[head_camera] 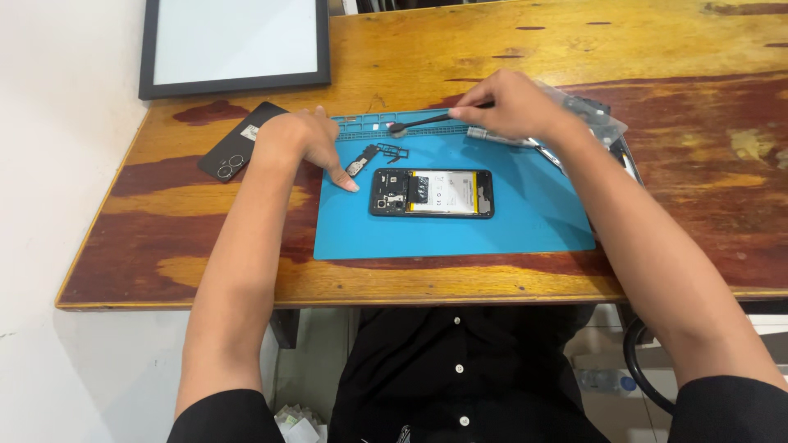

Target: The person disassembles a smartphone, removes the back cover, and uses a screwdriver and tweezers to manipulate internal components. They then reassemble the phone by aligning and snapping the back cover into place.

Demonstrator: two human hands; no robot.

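Note:
An opened phone (432, 194) with its battery showing lies flat in the middle of a blue work mat (525, 221). My left hand (308, 143) rests on the mat's left edge, fingers loosely spread, one fingertip touching the mat beside small black phone parts (362, 160). My right hand (509, 104) grips black tweezers (427, 121) whose tip reaches a small round grey part (398, 128) at the mat's top tray strip.
A black phone back cover (238, 141) lies left of the mat on the wooden table (197, 246). A black-framed white board (234, 45) sits at the back left. A metal tool (492, 136) and a clear plastic bag (595, 115) lie behind my right hand.

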